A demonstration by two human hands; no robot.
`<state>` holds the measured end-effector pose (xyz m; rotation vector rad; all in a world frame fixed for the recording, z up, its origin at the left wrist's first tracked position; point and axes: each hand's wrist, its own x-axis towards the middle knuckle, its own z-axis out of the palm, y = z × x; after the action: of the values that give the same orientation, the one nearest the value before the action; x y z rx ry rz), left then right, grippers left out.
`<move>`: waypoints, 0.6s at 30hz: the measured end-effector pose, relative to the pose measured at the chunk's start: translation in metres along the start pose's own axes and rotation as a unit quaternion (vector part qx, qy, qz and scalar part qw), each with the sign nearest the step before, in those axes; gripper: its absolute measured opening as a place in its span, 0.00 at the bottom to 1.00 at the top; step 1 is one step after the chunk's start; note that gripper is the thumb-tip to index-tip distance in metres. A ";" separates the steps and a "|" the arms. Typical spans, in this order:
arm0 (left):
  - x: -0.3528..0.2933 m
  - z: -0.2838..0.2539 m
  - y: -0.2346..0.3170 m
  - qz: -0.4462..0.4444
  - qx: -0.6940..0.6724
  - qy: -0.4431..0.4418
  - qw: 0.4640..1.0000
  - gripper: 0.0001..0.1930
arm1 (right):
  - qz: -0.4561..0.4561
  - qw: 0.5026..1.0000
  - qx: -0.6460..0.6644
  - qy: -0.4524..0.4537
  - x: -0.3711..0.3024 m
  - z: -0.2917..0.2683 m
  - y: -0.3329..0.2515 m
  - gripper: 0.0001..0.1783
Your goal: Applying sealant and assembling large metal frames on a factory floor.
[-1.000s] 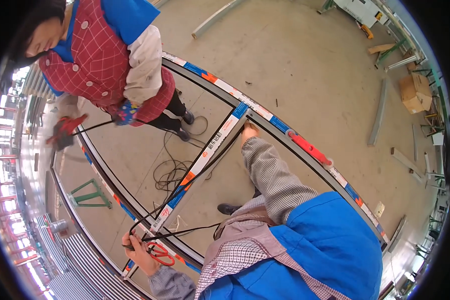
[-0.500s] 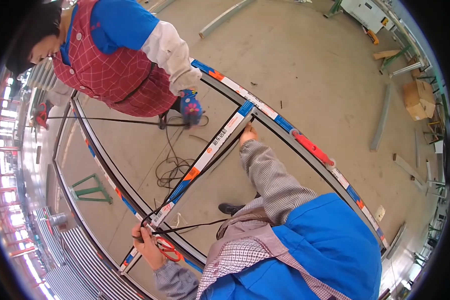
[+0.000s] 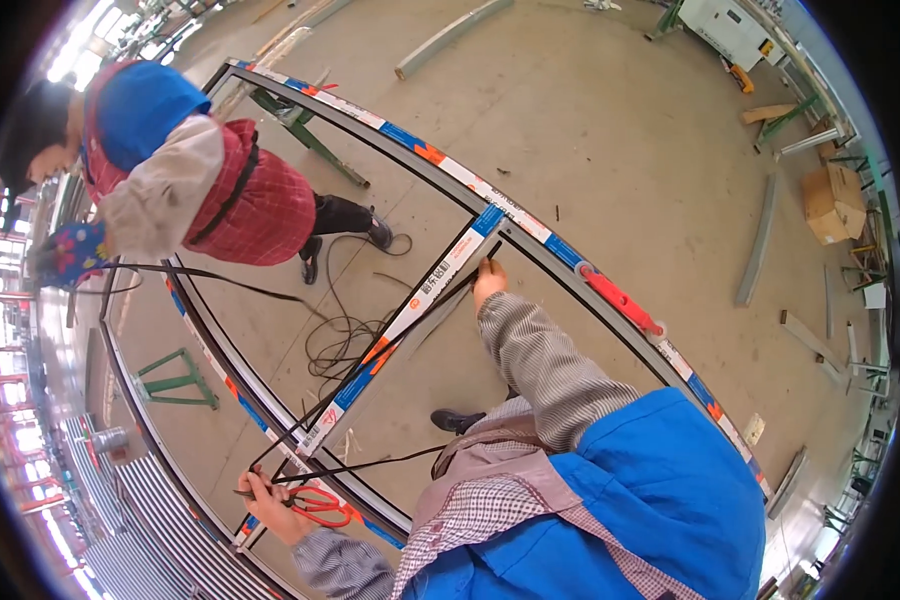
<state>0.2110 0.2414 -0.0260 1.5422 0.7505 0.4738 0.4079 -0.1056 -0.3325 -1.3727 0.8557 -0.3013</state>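
Observation:
My left hand (image 3: 273, 512) is closed at the lower left, around red-handled scissors (image 3: 318, 506), their dark blades pointing left. A thin black rubber strip (image 3: 375, 362) also passes through its fingers. From there the strip runs up along the crossbar (image 3: 422, 300) of a large metal frame to my right hand (image 3: 489, 280). That hand pinches the strip near its far end, which sticks out just short of the joint with the right-hand rail. Another length of black strip leads from my left hand to my body. The crossbar carries white, blue and orange protective film.
A co-worker (image 3: 260, 200) in a red checked apron stands at the upper left, a patterned glove on one hand. A red-handled tool (image 3: 622, 300) lies on the right rail. Loose black strip (image 3: 345, 345) is coiled on the floor. A green stand (image 3: 177, 380) and cardboard box (image 3: 834, 203) stand farther off.
My left hand has shifted left and slightly down with the scissors. My right hand has drawn the strip's end back a little from the joint. The co-worker has moved left, away from the crossbar.

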 end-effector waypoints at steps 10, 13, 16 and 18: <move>0.003 0.002 0.002 -0.001 0.033 -0.018 0.999 0.08 | 0.138 0.987 0.059 0.059 0.002 0.005 -0.044 0.23; -0.001 0.004 0.004 -0.017 0.037 -0.039 0.998 0.08 | 0.165 0.985 -0.002 0.051 -0.013 0.000 -0.081 0.27; -0.002 0.004 0.003 -0.015 0.036 -0.051 0.998 0.08 | 0.172 0.983 0.034 0.057 -0.008 0.000 -0.077 0.28; -0.005 0.003 0.004 -0.017 0.038 -0.042 0.998 0.08 | 0.192 0.978 0.028 0.078 -0.011 0.001 -0.086 0.30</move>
<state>0.2103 0.2358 -0.0222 1.6072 0.7350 0.3564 0.4255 -0.1161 -0.2483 -1.1129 1.2121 -0.1316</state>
